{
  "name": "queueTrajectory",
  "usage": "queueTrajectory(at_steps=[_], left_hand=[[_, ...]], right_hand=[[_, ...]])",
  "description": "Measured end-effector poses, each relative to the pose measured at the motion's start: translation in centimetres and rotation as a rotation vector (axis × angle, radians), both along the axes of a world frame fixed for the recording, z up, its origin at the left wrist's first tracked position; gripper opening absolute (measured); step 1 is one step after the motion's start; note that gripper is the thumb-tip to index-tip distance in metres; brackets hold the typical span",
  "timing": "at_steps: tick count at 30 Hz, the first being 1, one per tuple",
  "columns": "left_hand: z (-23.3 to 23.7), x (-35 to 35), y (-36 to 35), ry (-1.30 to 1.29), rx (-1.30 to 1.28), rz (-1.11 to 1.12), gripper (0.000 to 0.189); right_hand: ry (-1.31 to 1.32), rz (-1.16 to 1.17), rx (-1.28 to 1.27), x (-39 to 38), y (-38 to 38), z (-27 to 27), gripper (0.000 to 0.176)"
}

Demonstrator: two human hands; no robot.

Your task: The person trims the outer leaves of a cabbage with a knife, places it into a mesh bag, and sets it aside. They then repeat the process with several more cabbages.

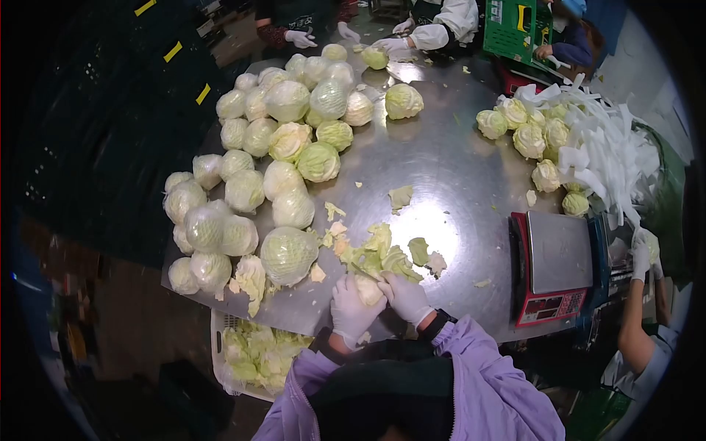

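My left hand (354, 312), in a white glove, is closed around a pale cabbage (368, 289) at the front edge of the metal table (441, 158). Against the right side of that cabbage is my right hand (406, 295), also gloved. Its fingers are closed together on something thin that I cannot make out. Loose green leaves (379, 248) lie just beyond both hands. A large cabbage in a white net (289, 256) sits to the left of them.
Many cabbages (244, 189), mostly wrapped, cover the left side. A red scale (559, 257), white foam nets (607, 151) and unwrapped cabbages (529, 140) are at right. A basket of leaves (219, 342) stands below the table's front-left edge. Co-workers' gloved hands (393, 44) show at the far side and right.
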State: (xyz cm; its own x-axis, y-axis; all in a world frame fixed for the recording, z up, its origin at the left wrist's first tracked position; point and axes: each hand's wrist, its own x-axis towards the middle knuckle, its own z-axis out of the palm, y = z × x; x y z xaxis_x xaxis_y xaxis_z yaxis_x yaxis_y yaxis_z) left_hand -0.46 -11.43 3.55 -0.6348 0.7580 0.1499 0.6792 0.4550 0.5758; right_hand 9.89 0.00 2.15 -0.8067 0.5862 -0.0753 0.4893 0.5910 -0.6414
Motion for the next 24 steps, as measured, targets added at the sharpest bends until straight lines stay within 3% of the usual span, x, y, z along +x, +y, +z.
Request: queueTrajectory(at_steps=[3, 6, 8, 10, 15, 17, 20, 21, 23, 24], left_hand=[[0.1, 0.2, -0.2, 0.027, -0.032, -0.016, 0.086], [-0.2, 0.2, -0.9, 0.079, 0.048, -0.031, 0.087], [-0.5, -0.1, -1.3, -0.081, 0.072, -0.005, 0.091], [-0.3, -0.6, -2.7, -0.152, 0.059, -0.042, 0.092], [-3.1, -1.6, -7.9, -0.263, 0.198, -0.182, 0.095], [-4.1, -2.1, -9.2, -0.661, 0.364, -0.177, 0.099], [-3.4, -1.8, -9.4, -0.881, 0.439, -0.057, 0.100], [-3.3, -1.9, -9.3, -0.878, 0.440, -0.048, 0.100], [-3.8, -1.8, -8.6, -0.697, 0.325, 0.032, 0.098], [-5.4, -1.4, -8.2, -0.605, 0.380, 0.084, 0.093]], right_hand=[[-0.020, -0.094, -0.036, -0.2, 2.1, -2.3, 0.032], [0.121, -0.047, -0.018, -0.8, 1.7, -1.8, 0.030], [0.172, 0.002, 0.035, -1.0, 1.9, -1.8, 0.028], [-0.034, -0.060, 0.002, -1.7, 2.8, -2.9, 0.029], [0.031, -0.086, -0.095, -1.8, 5.2, -4.3, 0.034], [0.048, -0.084, -0.115, -2.3, 5.3, -5.3, 0.035], [0.019, -0.073, -0.205, -2.8, 5.1, -5.3, 0.034], [0.018, -0.064, -0.209, -2.8, 4.8, -5.0, 0.034], [0.279, -0.060, -0.447, -1.9, 4.0, -1.6, 0.036], [0.191, -0.099, -0.525, -1.2, 3.3, 1.1, 0.041]])
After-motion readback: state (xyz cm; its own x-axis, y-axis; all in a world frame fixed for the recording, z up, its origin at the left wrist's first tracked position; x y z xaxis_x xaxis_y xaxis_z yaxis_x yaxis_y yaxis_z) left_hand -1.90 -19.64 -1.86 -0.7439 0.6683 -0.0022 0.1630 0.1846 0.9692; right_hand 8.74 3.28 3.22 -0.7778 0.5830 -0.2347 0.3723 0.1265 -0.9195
